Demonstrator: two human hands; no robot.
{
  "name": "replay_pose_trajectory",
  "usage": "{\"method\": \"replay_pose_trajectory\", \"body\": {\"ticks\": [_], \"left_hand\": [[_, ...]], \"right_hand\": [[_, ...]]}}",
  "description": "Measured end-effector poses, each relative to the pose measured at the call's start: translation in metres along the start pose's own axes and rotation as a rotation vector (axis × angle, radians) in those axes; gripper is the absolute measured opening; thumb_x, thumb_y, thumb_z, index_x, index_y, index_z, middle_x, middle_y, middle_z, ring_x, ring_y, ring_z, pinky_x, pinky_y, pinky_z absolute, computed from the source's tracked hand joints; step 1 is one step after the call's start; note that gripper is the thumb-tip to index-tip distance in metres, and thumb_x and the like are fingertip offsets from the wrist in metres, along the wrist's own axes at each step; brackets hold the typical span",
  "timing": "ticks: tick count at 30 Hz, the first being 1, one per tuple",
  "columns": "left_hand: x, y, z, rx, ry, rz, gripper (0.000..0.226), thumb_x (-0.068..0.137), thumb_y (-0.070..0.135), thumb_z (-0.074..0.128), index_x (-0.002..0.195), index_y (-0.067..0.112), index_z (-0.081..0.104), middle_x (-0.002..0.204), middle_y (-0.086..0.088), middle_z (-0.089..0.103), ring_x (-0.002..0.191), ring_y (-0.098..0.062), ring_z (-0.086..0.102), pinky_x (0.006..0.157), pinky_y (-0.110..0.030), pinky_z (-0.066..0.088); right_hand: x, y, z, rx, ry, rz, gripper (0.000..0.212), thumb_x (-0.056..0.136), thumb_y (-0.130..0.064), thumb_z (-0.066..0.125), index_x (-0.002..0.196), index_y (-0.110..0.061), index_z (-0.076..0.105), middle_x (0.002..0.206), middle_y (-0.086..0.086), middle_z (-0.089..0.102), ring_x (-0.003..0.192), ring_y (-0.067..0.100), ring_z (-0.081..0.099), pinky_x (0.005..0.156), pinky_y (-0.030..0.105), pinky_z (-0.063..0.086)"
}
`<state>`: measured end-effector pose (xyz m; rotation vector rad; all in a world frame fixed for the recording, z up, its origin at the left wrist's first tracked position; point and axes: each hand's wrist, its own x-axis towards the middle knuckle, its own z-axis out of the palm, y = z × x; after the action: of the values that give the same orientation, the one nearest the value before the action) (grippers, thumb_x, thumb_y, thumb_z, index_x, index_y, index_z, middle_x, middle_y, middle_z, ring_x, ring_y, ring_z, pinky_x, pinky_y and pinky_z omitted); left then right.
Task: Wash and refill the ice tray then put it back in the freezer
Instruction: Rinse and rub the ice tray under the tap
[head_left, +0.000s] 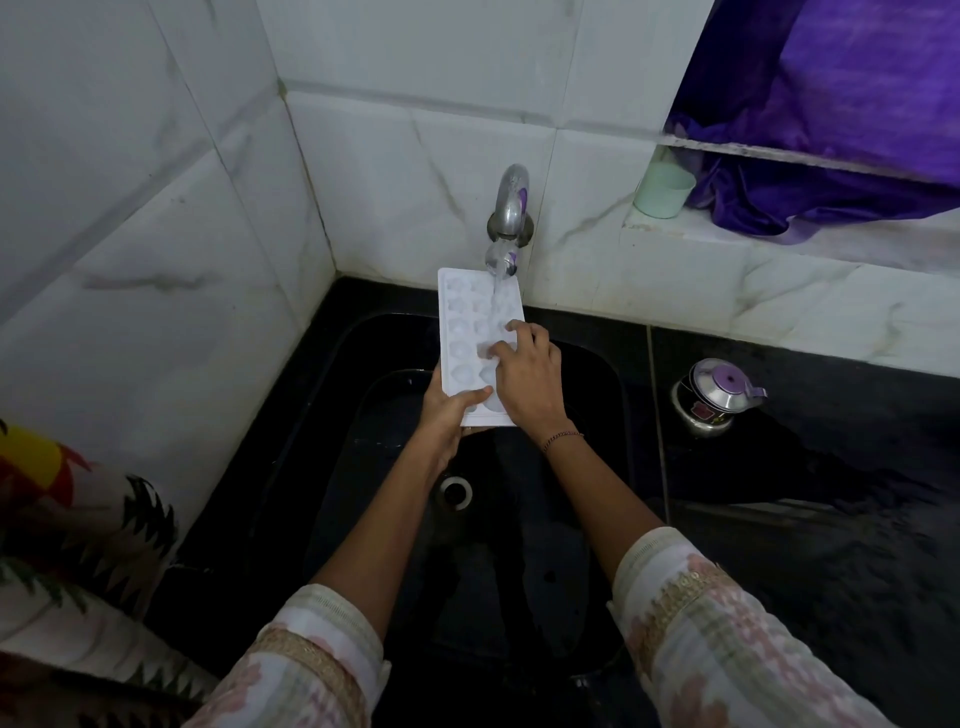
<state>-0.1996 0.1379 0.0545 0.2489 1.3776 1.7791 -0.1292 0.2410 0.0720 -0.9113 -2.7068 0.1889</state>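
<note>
Two hands share the white plastic ice tray (470, 332), which is held above the black sink basin (363, 415) with its far end under the stream from the steel wall tap (511, 208). The left hand (447, 410) grips the near end with its thumb across the top, while the right hand (524, 374) rests on the right-hand cells, fingers spread, lightly bent and grasping nothing. To wash well, a fingertip should probably work round each hollow in turn with the tray tilted slightly so water drains, and the left grip should be firm, since wet plastic is likely slippery.
</note>
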Motion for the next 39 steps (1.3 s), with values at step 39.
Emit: {"method": "replay_pose_trajectory", "body": {"ticks": [39], "left_hand": [[-0.004, 0.001, 0.011, 0.110, -0.093, -0.098, 0.058, 0.079, -0.004, 0.065, 0.127, 0.026, 0.051, 0.112, -0.003, 0.066, 0.100, -0.024, 0.065, 0.082, -0.045, 0.056]], "right_hand": [[-0.001, 0.009, -0.007, -0.077, -0.126, -0.157, 0.036, 0.093, -0.026, 0.049, 0.129, -0.028, 0.052, 0.146, 0.005, 0.032, 0.135, 0.027, 0.024, 0.107, 0.043, 0.026]]}}
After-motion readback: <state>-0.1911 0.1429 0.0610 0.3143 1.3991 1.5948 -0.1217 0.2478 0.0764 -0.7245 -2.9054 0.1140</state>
